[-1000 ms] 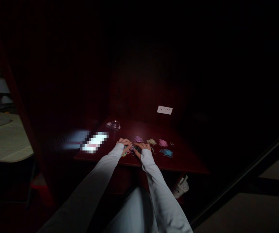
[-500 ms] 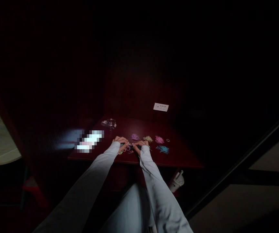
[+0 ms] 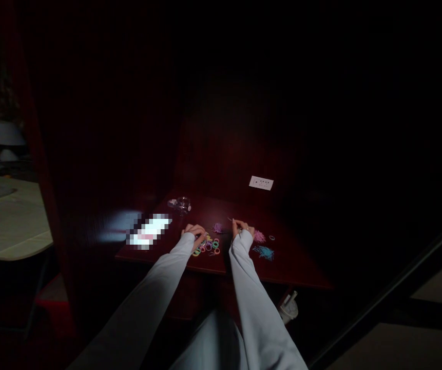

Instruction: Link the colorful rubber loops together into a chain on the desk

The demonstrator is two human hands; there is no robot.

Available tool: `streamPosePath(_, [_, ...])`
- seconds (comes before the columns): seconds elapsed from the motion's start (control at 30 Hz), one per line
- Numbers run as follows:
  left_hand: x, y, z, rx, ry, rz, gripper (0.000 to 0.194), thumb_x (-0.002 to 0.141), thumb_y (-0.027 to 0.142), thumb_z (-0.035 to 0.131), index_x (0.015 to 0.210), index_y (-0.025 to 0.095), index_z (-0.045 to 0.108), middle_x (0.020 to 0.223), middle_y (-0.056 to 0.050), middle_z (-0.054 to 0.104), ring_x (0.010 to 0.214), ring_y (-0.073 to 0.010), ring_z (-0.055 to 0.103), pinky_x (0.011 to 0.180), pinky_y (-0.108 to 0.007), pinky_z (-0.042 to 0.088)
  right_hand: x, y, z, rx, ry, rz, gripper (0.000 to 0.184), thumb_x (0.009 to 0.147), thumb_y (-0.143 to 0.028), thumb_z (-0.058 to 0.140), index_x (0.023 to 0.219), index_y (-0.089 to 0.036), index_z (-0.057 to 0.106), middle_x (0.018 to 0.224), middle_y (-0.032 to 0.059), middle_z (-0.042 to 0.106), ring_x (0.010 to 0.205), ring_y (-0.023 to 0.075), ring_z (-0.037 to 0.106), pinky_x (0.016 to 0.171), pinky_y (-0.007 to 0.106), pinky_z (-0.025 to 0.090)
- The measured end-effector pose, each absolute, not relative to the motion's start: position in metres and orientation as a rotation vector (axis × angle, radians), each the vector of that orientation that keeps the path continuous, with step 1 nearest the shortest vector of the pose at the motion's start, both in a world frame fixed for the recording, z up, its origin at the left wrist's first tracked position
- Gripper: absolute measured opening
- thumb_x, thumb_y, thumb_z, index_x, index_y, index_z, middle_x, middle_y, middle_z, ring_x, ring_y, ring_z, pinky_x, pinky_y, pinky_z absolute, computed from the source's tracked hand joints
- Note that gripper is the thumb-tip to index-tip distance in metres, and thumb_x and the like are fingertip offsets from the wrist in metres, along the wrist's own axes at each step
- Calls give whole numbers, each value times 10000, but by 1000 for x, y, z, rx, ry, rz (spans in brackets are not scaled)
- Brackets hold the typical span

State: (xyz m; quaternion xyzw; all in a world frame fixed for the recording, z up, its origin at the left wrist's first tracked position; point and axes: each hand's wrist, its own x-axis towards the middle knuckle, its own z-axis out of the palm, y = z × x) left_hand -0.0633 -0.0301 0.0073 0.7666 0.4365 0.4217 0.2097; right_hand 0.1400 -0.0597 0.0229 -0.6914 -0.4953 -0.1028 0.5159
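A heap of small coloured elastic rings [image 3: 208, 246] lies near the front edge of a dark red table [image 3: 293, 267]. My left hand [image 3: 194, 234] rests on the heap's left side with its fingers curled on the rings. My right hand [image 3: 241, 227] is raised a little behind and right of the heap, fingers pinched on something thin that I cannot make out. Sorted little piles lie around that hand: a purple pile [image 3: 217, 227], a pink pile [image 3: 260, 236] and a blue pile [image 3: 264, 252]. A single ring [image 3: 271, 238] lies to the right.
The scene is very dark. A lit phone screen [image 3: 149, 231] lies on the table's left. A glass dish [image 3: 183, 204] stands at the back, a white wall socket [image 3: 261, 183] behind. A cup with a straw [image 3: 289, 307] sits under the table's edge. A pale table [image 3: 1, 221] is far left.
My right hand has left the ring heap and moved up and right to the sorted piles. The heap now shows uncovered. My left hand stays at the heap.
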Motion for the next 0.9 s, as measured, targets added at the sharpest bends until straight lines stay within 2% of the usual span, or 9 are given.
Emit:
streamPosePath(0.13, [-64,-33,9,2131,1225,1155,257,924,282,591,729,229,751,1069,-46,787,1091,-270,596,1034,-457,402,145,-54,24,-1782,-1370,-317,321,959,-451,580,927,-231,811,1031,121,743,1036,317,511,925,463,305])
streamPosePath(0.3, [-64,-34,13,2122,1238,1114,263,942,265,562,771,224,758,1074,-45,784,1102,-267,592,1026,-454,390,144,-90,14,-1839,-1504,-261,290,970,-441,588,1059,-285,815,1142,99,730,1072,312,482,871,408,273])
streamPosePath(0.43, [-63,-32,13,2088,1275,1140,255,936,294,588,741,226,737,1076,-22,781,1108,-251,586,1036,-432,364,131,-128,13,-1769,-1859,-172,259,983,-481,602,1021,-339,815,1101,45,733,1057,273,490,878,387,270])
streamPosePath(0.63, [-72,-25,15,1827,1581,1174,250,969,277,540,777,214,688,1066,-34,756,1092,-252,569,1004,-435,352,111,-138,12,-1806,-1953,-197,238,971,-503,637,1022,-348,810,1063,41,728,1011,261,492,820,370,271])
streamPosePath(0.9, [-78,-26,17,1667,1638,1253,284,1000,300,491,762,229,630,1014,-34,733,1065,-247,565,950,-401,345,104,-127,10,-1812,-1926,-146,325,1009,-495,570,874,-281,774,1024,49,742,997,271,489,843,378,270])
